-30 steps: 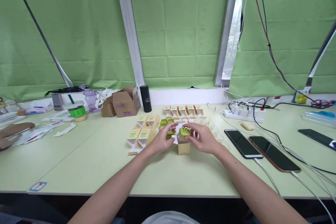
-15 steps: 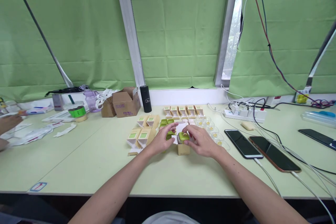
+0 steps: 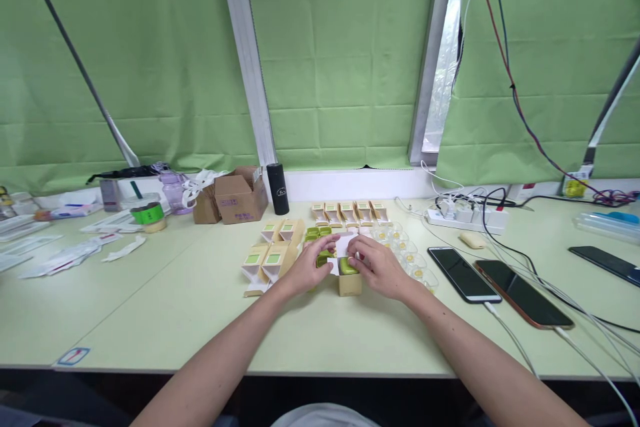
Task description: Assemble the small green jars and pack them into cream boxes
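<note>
A small brown cardboard box (image 3: 350, 285) with white inner flaps stands open-topped in front of me. Into its opening a rounded, glossy green case (image 3: 347, 267) is sunk, with its top still showing. My right hand (image 3: 379, 268) has its fingers closed on the case's right side. On the other side my left hand (image 3: 313, 263) curves around, its thumb at the white side flap of the box. More green cases (image 3: 319, 231) sit just behind my hands, partly hidden by them. Clear plastic pieces with yellow centres (image 3: 410, 258) lie to the right.
Open small boxes with green labels (image 3: 273, 259) stand at left, and a row of them (image 3: 350, 212) at the back. Phones (image 3: 463, 273) with charging cables and a power strip (image 3: 467, 217) are on the right. A black bottle (image 3: 277, 188) and larger carton (image 3: 241, 197) stand behind.
The green case has moved down into the small box, my right hand lowering with it. My left hand has stayed in place. Another person's hands have left the far left edge.
</note>
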`<state>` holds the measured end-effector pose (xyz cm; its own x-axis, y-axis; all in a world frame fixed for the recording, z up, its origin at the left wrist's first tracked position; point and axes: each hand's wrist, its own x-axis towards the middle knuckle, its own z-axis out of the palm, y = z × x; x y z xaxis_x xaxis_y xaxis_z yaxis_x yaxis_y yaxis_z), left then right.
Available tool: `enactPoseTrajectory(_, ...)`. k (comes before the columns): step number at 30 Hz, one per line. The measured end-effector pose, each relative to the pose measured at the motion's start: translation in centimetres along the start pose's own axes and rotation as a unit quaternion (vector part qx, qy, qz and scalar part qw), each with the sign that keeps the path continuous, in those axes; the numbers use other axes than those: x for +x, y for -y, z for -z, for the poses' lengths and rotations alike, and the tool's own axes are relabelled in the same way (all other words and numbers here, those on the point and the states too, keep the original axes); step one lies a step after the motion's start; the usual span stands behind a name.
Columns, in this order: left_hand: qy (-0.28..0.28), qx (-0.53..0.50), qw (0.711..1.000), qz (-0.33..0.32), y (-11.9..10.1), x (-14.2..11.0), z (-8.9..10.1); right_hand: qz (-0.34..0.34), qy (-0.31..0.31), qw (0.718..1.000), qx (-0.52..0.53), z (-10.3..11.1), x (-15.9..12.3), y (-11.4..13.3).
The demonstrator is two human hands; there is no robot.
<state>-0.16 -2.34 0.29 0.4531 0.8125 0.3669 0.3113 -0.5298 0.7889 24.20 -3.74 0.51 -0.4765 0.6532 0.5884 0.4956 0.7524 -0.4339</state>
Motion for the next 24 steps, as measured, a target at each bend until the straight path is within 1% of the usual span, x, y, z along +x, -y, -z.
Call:
enactPoseTrajectory(9,0.0,0.003,1.0,0.006,-0.48,-0.01,-0.09,-0.072,0.011,0.995,0.061,-0.59,0.4,-0.21)
enactPoseTrajectory(13,-0.001,-0.009,1.0,0.008,-0.74,-0.01,-0.11,-0.075,0.008,0.995,0.07,-0.8,0.51,-0.25)
enactPoseTrajectory(16,-0.004,-0.043,0.999,0.008,-0.94,0.08,-0.17,-0.064,0.0,0.995,0.074,-0.89,0.46,-0.31)
enactPoseTrajectory(20,-0.005,-0.103,0.994,0.017,-0.92,0.31,-0.35,-0.062,-0.044,0.995,0.067,-0.79,0.4,-0.46)
enactPoseTrajectory(24,-0.004,-0.153,0.988,0.028,-0.87,0.57,-0.53,-0.079,-0.101,0.991,0.039,-0.57,0.38,-0.71)
